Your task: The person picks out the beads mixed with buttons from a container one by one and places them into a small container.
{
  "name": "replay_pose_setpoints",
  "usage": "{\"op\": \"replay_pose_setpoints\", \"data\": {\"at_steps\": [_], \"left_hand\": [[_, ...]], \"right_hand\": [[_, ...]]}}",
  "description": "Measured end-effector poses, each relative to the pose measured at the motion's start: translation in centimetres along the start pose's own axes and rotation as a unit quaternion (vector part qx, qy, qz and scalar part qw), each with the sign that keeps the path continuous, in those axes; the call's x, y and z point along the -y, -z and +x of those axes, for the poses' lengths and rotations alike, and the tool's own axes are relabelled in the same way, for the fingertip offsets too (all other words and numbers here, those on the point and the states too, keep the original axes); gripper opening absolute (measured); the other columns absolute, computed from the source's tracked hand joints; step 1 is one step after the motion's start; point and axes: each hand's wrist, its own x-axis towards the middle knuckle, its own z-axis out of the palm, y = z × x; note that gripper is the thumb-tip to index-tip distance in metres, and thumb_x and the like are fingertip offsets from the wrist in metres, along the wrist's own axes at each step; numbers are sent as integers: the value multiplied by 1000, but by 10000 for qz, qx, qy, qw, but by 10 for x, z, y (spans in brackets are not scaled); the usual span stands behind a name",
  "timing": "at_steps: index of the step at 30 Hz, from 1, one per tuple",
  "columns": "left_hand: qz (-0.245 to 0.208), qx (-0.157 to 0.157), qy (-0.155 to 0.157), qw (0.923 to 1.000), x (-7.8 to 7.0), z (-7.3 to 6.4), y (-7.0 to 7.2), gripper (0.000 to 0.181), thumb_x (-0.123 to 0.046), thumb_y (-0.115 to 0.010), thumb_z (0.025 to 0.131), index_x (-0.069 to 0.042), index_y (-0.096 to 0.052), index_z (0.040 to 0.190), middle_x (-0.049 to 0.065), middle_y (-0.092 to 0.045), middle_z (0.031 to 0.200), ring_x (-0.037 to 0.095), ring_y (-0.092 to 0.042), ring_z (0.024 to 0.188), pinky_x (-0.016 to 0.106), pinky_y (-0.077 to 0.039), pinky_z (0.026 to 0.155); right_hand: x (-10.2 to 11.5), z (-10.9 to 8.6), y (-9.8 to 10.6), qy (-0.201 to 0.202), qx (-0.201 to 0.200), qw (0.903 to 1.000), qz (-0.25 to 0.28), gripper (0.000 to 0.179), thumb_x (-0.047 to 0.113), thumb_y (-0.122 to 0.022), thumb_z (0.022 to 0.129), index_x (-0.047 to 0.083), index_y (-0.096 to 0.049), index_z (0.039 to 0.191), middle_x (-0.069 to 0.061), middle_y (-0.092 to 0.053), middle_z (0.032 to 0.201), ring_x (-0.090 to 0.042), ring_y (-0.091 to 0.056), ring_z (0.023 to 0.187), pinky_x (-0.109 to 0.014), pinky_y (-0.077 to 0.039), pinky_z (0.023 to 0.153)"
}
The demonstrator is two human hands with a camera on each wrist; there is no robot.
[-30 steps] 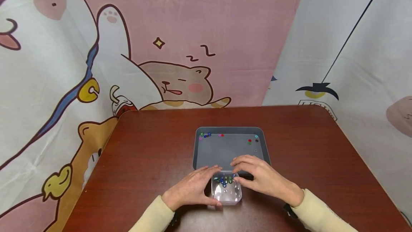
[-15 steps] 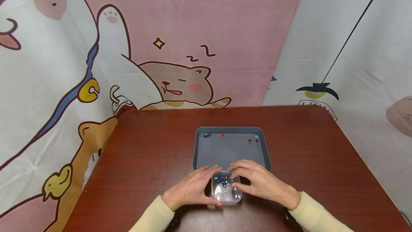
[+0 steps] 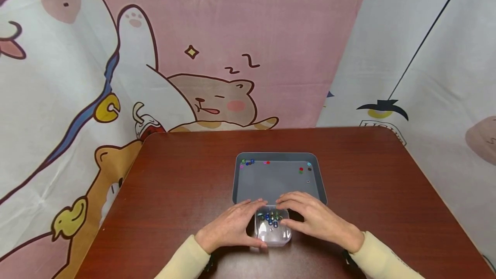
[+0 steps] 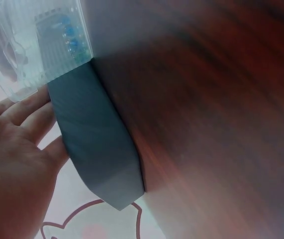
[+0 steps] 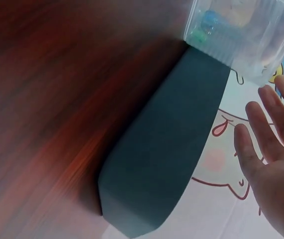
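A small clear plastic box (image 3: 273, 238) stands on the table just in front of the grey tray. Several blue and green glass marbles (image 3: 270, 222) lie inside it, mostly toward its back. My left hand (image 3: 230, 224) holds the box from the left, thumb at the front corner and fingers along the back. Over the box's right edge hovers my right hand (image 3: 318, 215), fingers relaxed and nothing seen between them. In the right wrist view, the right hand's fingertips (image 5: 252, 106) spread apart beside the box wall (image 5: 246, 62).
The shallow grey tray (image 3: 277, 185) sits directly behind the box. Small colored rings and beads (image 3: 267, 162) lie along its back and right side, with more in its back left corner. Brown tabletop (image 3: 174, 175) surrounds it, and a cartoon-printed cloth (image 3: 294, 55) hangs behind.
The right hand has moved a little left over the box and let go of a blue marble, which now lies nearer the middle of the box. The left hand has stayed still.
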Motion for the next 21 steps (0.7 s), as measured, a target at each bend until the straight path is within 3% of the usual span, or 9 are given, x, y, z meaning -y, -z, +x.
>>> {"op": "replay_pose_setpoints", "data": {"at_steps": [7,14,21], "left_hand": [[109,-82,-141,9998,1,0,-2,106,-77,-64,77,-12,-34,155,8,-46,155,25,-47,142,48,-41,118],[339,-153,-356,9987,2,-2,-2,115,-80,-59,77,-7,-24,158,11,-39,159,24,-43,144,48,-35,121],[275,-422,-377,9980,9,-2,6,108,-72,-67,79,-9,-27,158,4,-40,159,18,-43,144,46,-34,122]], "right_hand": [[-5,-6,5,-384,66,9991,-139,40,41,-73,90,21,-69,124,10,-63,134,-13,-59,124,-43,-55,100],[-8,-11,4,-180,171,9991,-338,47,46,-70,91,18,-67,129,5,-63,138,-18,-59,127,-47,-53,103],[-11,-13,3,-52,194,9994,-286,48,44,-72,90,17,-67,130,4,-63,138,-19,-60,127,-49,-54,100]]}}
